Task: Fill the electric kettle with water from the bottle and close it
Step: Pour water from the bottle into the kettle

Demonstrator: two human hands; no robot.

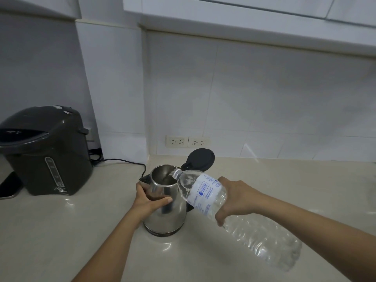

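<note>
A steel electric kettle [171,218] stands on the pale counter [61,231], its black lid [200,159] flipped up and open behind it. My left hand [149,200] is wrapped around the kettle's upper body from the left. My right hand [234,199] grips a large clear plastic water bottle [205,192] around its middle. The bottle is tilted down to the left, uncapped, with its mouth over the kettle's open rim. Water fills the neck end of the bottle.
A dark grey electric water dispenser [44,149] stands at the left, with a dark phone [9,185] lying beside it. A black cord [126,162] runs along the counter behind the kettle. Two wall sockets [187,141] sit on the tiled wall.
</note>
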